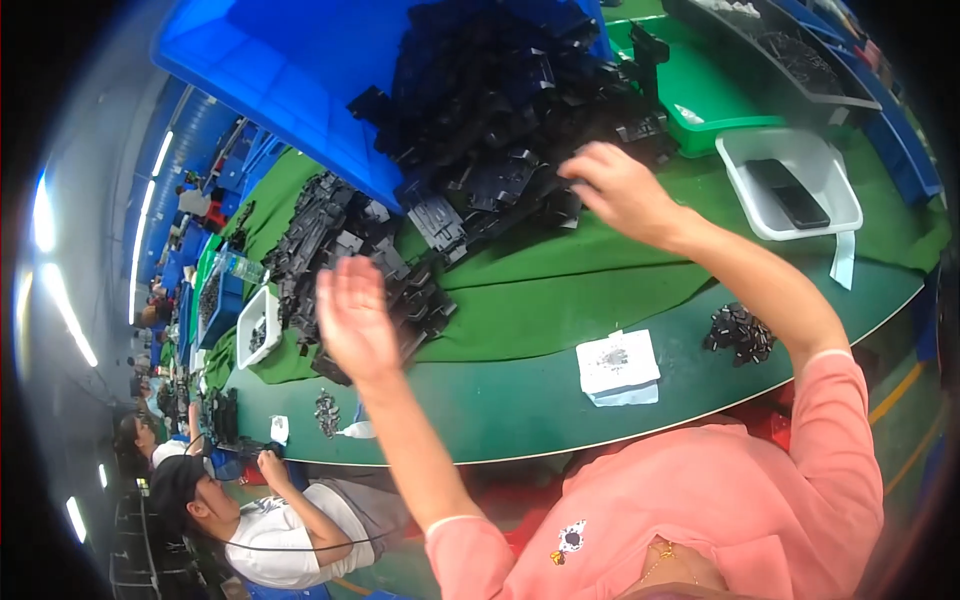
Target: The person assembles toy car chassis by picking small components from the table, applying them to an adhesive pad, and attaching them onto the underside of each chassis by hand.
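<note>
The left hand (358, 315) is spread flat by the small black pile (318, 235), and the right hand (632, 196), its fingers loosely bent and apart, is near the big pile (500, 120) at the blue bin (270, 88).

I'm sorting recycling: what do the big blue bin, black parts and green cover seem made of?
Big blue bin: probably plastic, smooth with soft sheen. Black parts: likely moulded plastic, some faces glinting; metal possible. Green cover: likely fabric, matte, softly creased.

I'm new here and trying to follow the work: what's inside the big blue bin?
The blue bin holds a jumbled heap of black parts, which spills out onto the green cloth. The heap hides whatever lies deeper, so I can't tell what is underneath.
</note>
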### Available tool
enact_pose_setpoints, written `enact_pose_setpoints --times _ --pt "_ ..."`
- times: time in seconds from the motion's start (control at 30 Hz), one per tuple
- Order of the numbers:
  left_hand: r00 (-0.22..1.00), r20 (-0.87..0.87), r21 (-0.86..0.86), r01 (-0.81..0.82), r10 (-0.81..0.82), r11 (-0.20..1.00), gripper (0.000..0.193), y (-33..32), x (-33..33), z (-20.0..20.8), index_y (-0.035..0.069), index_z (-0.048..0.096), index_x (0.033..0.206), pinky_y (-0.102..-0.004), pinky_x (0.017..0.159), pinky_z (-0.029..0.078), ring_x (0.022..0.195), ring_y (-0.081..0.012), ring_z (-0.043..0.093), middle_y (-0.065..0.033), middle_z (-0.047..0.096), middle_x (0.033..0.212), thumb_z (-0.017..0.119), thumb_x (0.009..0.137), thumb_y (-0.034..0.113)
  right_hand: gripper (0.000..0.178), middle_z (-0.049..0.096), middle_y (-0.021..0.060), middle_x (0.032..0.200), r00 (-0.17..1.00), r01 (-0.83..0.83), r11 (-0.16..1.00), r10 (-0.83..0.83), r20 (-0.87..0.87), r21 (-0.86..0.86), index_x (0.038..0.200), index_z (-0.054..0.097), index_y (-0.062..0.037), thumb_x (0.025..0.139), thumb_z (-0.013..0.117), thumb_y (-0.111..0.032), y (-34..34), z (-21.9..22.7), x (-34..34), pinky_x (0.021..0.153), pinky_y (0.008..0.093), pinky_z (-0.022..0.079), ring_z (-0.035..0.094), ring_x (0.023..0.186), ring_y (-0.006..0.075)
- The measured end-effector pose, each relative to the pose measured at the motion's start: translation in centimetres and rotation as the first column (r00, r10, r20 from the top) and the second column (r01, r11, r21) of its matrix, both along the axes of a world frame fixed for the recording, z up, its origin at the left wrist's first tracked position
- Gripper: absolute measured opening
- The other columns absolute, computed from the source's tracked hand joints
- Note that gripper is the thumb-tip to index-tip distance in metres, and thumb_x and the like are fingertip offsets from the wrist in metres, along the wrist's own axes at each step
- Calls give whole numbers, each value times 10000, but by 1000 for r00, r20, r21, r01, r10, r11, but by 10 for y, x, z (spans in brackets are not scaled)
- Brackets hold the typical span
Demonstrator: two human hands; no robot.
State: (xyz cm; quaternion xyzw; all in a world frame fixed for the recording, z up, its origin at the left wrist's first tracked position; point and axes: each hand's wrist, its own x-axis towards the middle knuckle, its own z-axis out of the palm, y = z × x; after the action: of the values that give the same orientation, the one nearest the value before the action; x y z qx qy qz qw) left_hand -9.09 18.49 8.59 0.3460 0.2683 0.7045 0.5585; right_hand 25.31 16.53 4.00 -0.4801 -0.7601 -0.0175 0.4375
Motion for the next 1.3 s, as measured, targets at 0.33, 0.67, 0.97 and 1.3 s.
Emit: enact_pose_setpoints --times 0.33,0.67,0.97,1.3 --pt "987 -127 -303 54 -96 952 441 -136 15 -64 21 367 1328 -375 886 455 1000 -237 546 -145 502 1202 440 960 253 267 487 109 1237 869 -76 997 83 488 -34 1051 595 -92 786 567 -67 85 5 -24 779 352 514 547 1005 276" --pt "986 -148 -247 33 -71 969 442 -143 18 -54 10 376 1317 -351 856 457 963 -231 549 -144 502 1177 451 955 253 214 574 -19 770 612 -500 814 90 -785 -296 940 594 -38 900 594 -248 -15 90 28 617 201 488 580 673 59" --pt "750 130 -347 647 -649 679 585 -133 85 -36 -68 368 1330 -369 968 427 1123 -255 527 -191 500 1268 265 992 399 167 580 -6 721 581 -784 270 1 -814 -559 917 592 -36 899 587 -202 -84 61 38 583 200 457 585 649 87" --pt "545 434 -279 839 -717 468 645 -160 129 -43 -35 376 1318 -528 865 501 1091 -387 551 -251 507 1235 231 972 490 166 568 -7 748 632 -754 194 -48 -774 -628 923 588 -33 900 564 -196 -89 24 39 549 205 427 541 608 81"
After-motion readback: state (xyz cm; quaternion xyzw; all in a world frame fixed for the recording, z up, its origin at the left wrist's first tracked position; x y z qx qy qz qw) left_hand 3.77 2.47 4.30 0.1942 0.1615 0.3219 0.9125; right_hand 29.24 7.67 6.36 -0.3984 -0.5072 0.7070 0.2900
